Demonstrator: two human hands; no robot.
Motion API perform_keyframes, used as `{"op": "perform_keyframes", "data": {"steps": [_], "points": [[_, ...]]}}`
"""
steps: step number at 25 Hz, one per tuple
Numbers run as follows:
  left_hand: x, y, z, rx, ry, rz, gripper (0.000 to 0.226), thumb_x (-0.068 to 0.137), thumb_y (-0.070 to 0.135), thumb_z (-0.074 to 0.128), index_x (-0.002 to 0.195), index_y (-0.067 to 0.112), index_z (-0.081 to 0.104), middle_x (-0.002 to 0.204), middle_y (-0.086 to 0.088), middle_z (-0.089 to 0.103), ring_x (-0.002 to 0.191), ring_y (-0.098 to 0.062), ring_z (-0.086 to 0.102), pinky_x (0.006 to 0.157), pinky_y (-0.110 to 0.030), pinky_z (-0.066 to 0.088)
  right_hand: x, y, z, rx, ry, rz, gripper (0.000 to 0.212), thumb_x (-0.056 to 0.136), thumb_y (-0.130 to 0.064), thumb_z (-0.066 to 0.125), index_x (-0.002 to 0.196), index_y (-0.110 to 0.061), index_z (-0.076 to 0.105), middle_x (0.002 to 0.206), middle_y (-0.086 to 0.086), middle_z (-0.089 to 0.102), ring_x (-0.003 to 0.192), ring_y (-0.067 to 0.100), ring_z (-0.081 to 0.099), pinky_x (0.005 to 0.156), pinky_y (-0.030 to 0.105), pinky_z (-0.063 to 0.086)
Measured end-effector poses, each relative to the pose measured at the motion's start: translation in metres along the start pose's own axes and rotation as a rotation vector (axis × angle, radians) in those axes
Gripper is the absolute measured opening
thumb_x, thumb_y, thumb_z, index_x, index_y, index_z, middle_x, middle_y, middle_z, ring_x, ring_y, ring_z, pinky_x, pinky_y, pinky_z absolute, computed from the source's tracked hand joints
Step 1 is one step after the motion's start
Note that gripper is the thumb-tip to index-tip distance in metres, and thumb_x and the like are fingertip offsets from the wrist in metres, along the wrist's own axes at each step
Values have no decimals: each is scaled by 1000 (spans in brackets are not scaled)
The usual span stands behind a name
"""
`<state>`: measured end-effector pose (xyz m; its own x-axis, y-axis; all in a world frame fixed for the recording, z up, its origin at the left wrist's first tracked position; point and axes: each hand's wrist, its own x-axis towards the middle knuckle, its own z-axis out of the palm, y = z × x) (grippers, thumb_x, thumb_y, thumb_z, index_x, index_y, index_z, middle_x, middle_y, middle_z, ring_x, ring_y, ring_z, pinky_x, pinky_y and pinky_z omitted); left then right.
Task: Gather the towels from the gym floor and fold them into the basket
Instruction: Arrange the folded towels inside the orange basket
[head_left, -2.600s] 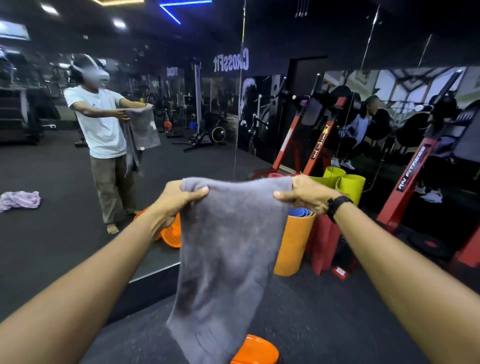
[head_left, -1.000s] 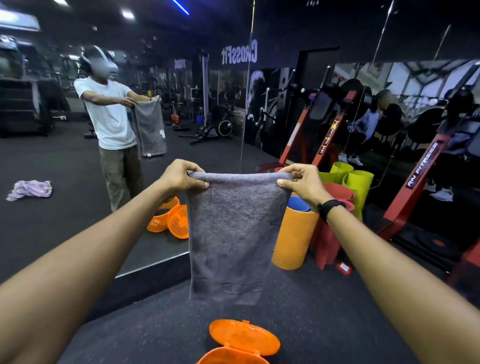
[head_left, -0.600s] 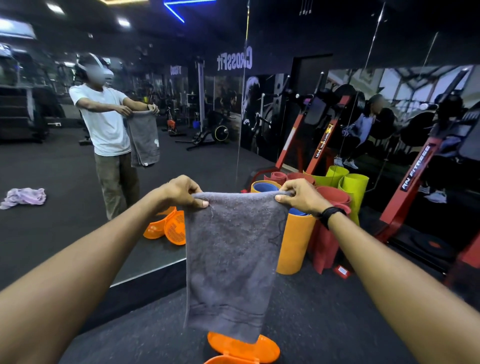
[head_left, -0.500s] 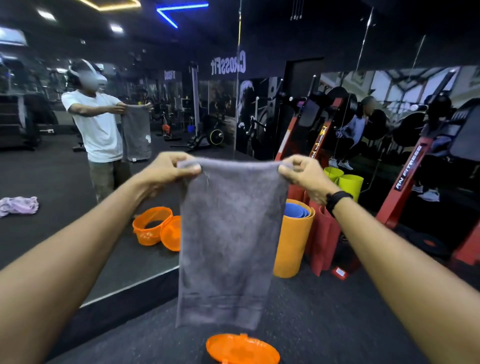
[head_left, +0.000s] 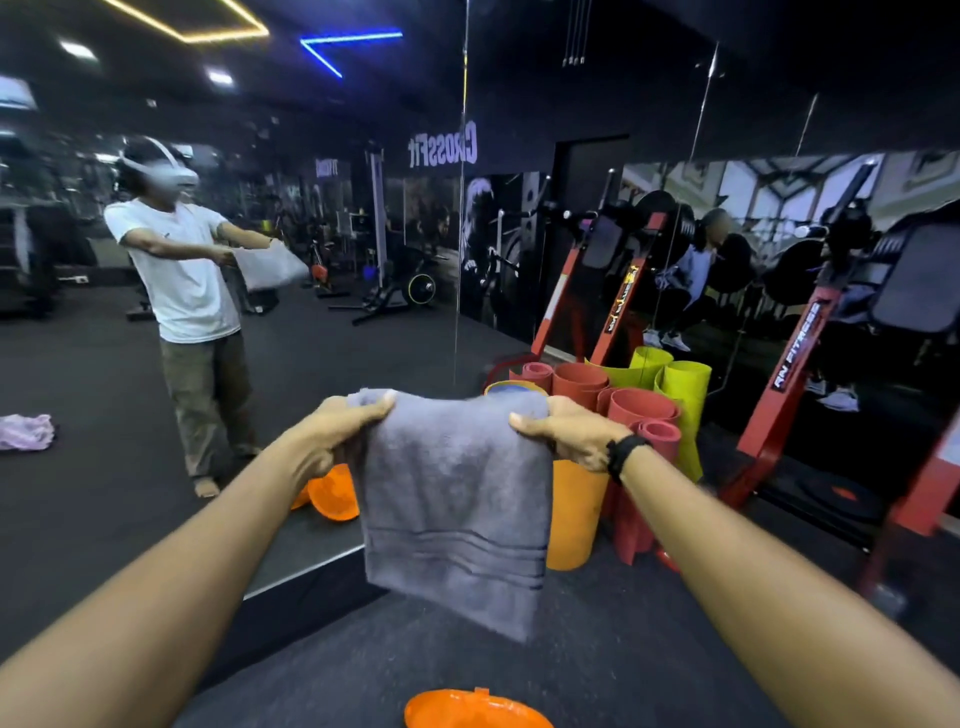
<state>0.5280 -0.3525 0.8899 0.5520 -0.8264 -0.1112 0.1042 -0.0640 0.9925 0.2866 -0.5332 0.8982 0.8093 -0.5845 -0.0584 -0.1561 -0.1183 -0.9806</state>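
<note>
Both forearms bare, no sleeves in view. Black wristband on right wrist, beside right hand. Left hand unadorned.

Dark gym floor, mirror wall, rolled mats, blue ceiling light

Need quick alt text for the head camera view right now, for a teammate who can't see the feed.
Both hands, left hand and right hand, grip the top edge of a grey towel held up at arm's length, hanging folded before a gym wall mirror. An orange basket lid lies on the dark floor below, and rolled mats stand behind.
</note>
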Motion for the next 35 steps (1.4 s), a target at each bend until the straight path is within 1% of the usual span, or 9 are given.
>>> {"op": "perform_keyframes", "data": {"steps": [4, 8, 12, 16, 18, 21, 26, 30, 35], "points": [[-15, -10, -8, 123, -98, 26, 69, 50, 39, 93, 107, 8, 70, 109, -14, 71, 101, -27, 65, 90, -43, 50, 3, 5, -4, 213, 77, -67, 25, 92, -16, 62, 114, -4, 64, 107, 10, 71, 102, 24, 67, 86, 35, 54], [-12, -3, 4, 22, 126, 82, 23, 75, 16, 80, 91, 6, 66, 74, -4, 70, 64, -14, 63, 56, -22, 49, 5, -3, -8, 109, 193, -101, 25, 85, -7, 68, 109, 0, 65, 100, 11, 71, 88, 21, 68, 71, 28, 57], [-7, 5, 4, -14, 135, 113, 62, 65, 8, 85, 117, 16, 54, 103, -14, 67, 89, -26, 63, 74, -38, 51, 7, -5, -10, 177, 322, -106, 54, 73, -3, 79, 119, 2, 51, 113, 22, 64, 94, 26, 66, 62, 26, 57], [-5, 5, 3, 228, 87, 243, 91, 50, 1, 91, 130, 20, 52, 114, -9, 59, 104, -20, 58, 81, -30, 51, 0, -4, -21, -64, 105, -135, 87, 64, 15, 78, 134, -18, 39, 119, 21, 60, 107, 30, 61, 86, 38, 57], [-4, 7, 4, 402, 86, 302, 79, 47, 6, 94, 119, 18, 62, 110, -4, 62, 103, -17, 58, 83, -26, 49, 3, -1, -19, -293, 126, -176, 86, 63, 13, 80, 135, -15, 44, 120, 21, 61, 107, 28, 61, 93, 45, 53], [-7, 10, 9, 577, -2, 318, 67, 46, 8, 95, 107, 17, 68, 99, 5, 66, 95, -11, 60, 83, -24, 49, 2, -3, -17, -222, 249, -215, 73, 70, 16, 73, 133, -8, 45, 108, 27, 63, 89, 25, 62, 87, 44, 56], [-6, 11, 11, 736, 91, 369, 57, 42, 19, 94, 96, 18, 73, 90, 1, 70, 85, -13, 62, 83, -34, 53, -4, 0, -17, -465, 120, -218, 93, 59, 3, 84, 140, -18, 44, 135, 4, 50, 124, 18, 47, 101, 37, 46], [-4, 10, 4, 753, 148, 332, 39, 47, 25, 95, 79, 19, 73, 79, -3, 71, 73, -14, 60, 74, -39, 54, -6, 10, -15, 8, 243, -235, 78, 71, 7, 77, 138, -14, 44, 120, 20, 62, 104, 28, 62, 84, 41, 54], [-7, 12, 0, 788, 152, 327, 28, 55, 23, 92, 73, 13, 73, 69, -4, 66, 67, -13, 56, 63, -34, 49, -12, 12, -3, 177, 223, -232, 69, 74, 4, 73, 137, -7, 46, 112, 17, 66, 98, 24, 66, 79, 34, 57]]}}
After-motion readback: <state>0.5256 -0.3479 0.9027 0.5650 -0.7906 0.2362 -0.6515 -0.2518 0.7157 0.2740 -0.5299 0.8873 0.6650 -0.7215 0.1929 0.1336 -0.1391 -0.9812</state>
